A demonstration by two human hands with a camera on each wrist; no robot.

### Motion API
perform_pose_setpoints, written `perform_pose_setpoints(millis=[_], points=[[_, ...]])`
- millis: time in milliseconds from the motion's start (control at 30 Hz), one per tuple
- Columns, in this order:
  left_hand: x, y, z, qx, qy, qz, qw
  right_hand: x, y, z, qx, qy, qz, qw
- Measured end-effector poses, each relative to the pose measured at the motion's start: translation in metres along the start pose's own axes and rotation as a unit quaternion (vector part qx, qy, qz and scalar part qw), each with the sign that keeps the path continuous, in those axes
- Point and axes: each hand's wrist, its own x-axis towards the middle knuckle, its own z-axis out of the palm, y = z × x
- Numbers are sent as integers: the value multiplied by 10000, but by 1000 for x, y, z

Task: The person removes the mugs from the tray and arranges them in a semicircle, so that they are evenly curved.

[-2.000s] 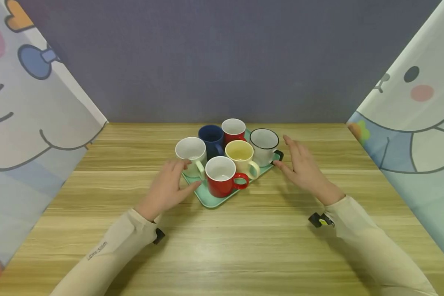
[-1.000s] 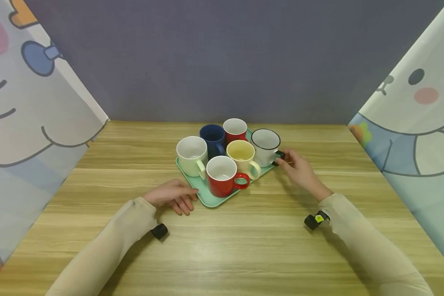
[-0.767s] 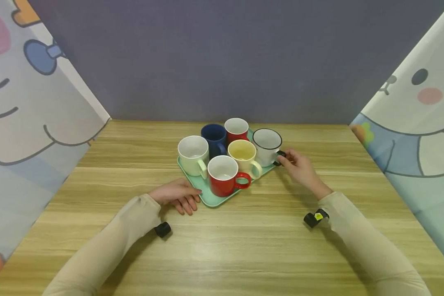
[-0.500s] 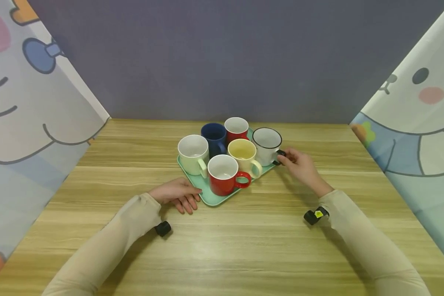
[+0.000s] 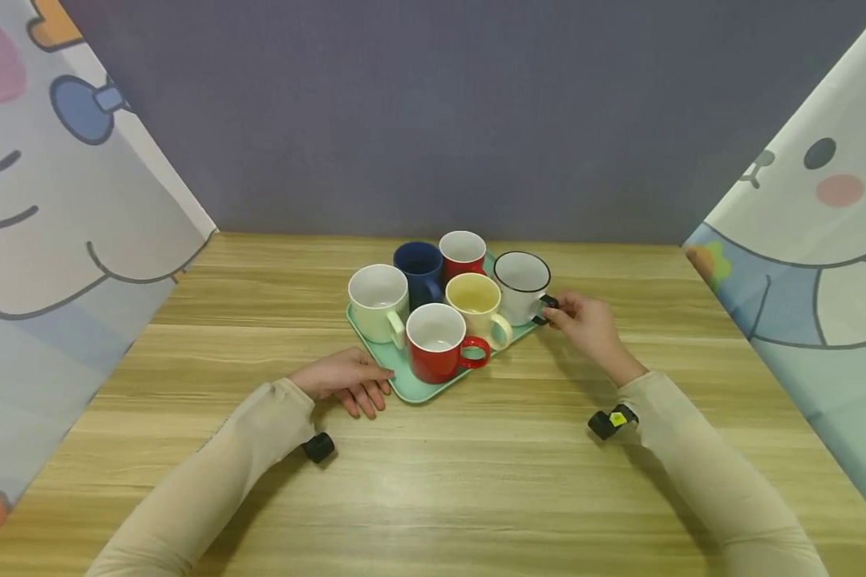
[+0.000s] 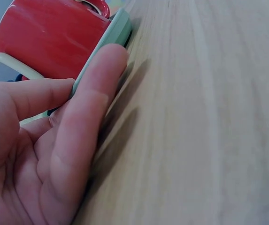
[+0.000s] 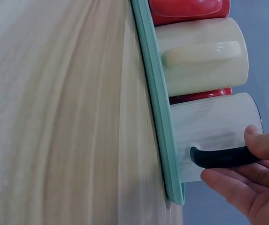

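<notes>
A mint-green tray (image 5: 413,391) carries several mugs. My right hand (image 5: 586,324) pinches the black handle (image 7: 226,157) of the white mug (image 5: 521,287) with the dark rim, thumb on one side and fingers on the other. That mug stands upright at the tray's right corner. At the near left edge, my left hand (image 5: 342,381) holds the tray, thumb on the rim and fingers turned palm up along its underside. Closest to that hand stand a red mug (image 5: 433,362) and a pale green mug (image 5: 377,312).
A yellow mug (image 5: 473,306), a blue mug (image 5: 418,276) and a second red mug (image 5: 463,255) fill the rest of the tray. Wooden tabletop (image 5: 433,481) surrounds it. A dark grey panel (image 5: 433,120) rises behind, with cartoon-printed panels on both sides.
My left hand has dropped from beside the pale green mug to the tray's near edge and turned palm up. My right hand has closed on the white mug's handle. The mugs keep their places.
</notes>
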Motion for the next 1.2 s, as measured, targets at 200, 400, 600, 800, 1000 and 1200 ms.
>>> perform_pose_setpoints(millis=[200, 400, 600, 800, 1000, 1200], points=[[-1, 0, 1, 37, 28, 8, 10000, 1, 1, 4, 140, 270, 46, 9995], [1, -1, 1, 27, 4, 22, 10000, 2, 0, -1, 156, 595, 69, 9981], [0, -1, 1, 77, 19, 41, 10000, 6, -6, -9, 468, 633, 140, 9968], [-1, -2, 1, 39, 2, 89, 10000, 10, -8, -18, 966, 739, 238, 9923], [-1, -2, 2, 75, 5, 75, 9999, 11, -4, -27, 1333, 971, 424, 9854], [-3, 0, 3, 70, 56, 110, 9999, 15, 5, -33, 1600, 1242, 595, 9775]])
